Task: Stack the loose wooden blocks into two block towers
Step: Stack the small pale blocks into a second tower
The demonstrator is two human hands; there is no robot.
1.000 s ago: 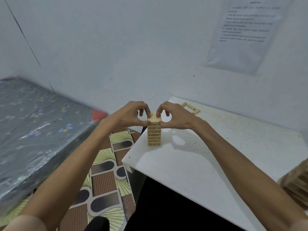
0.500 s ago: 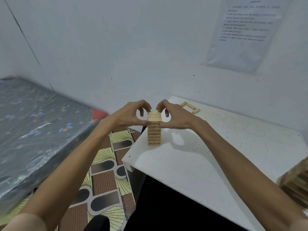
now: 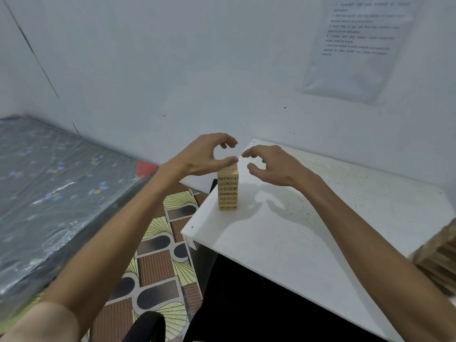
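A tower of numbered wooden blocks [image 3: 228,191] stands upright near the left corner of the white table [image 3: 283,243]. My left hand [image 3: 209,156] hovers just above and left of its top, fingers curled apart, the thumb tip close to the top block. My right hand [image 3: 269,166] floats to the right of the top, fingers spread, holding nothing. A second stack of wooden blocks [image 3: 439,257] shows at the right edge, cut off by the frame. My right hand hides the loose blocks at the far side of the table.
A mattress wrapped in plastic [image 3: 49,193] lies to the left. Patterned floor [image 3: 158,243] shows between it and the table. A printed sheet [image 3: 357,45] hangs on the wall behind. A dark chair part [image 3: 145,327] sits at the bottom.
Both hands have let go of the tower's top blocks and lifted up and apart. The tower stands unchanged on the table.
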